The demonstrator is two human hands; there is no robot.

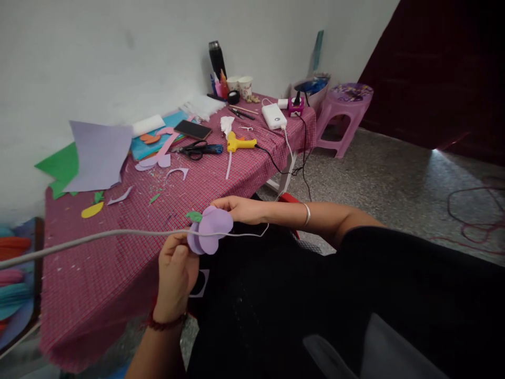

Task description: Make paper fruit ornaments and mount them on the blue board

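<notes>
A light purple paper flower (213, 225) with rounded petals is held over my lap, at the near edge of the table. From the lower left, my left hand (177, 263) pinches its left petals. My right hand (240, 209) grips the upper right side, its fingertips partly hidden behind the petals. A small green paper leaf (194, 216) sticks out at the flower's upper left. Across the front of the flower runs a grey-white cable (130, 232), close to the camera. Nearest on the tabletop lie green and purple paper scraps (155, 198).
The checked tablecloth (98, 273) bears a yellow glue gun (240, 143), black-handled scissors (195, 151), a phone (193, 129), purple sheets (102, 158), a yellow paper piece (92, 210) and a white power bank (273, 116). Cords hang off the right edge near a pink stool (343, 116).
</notes>
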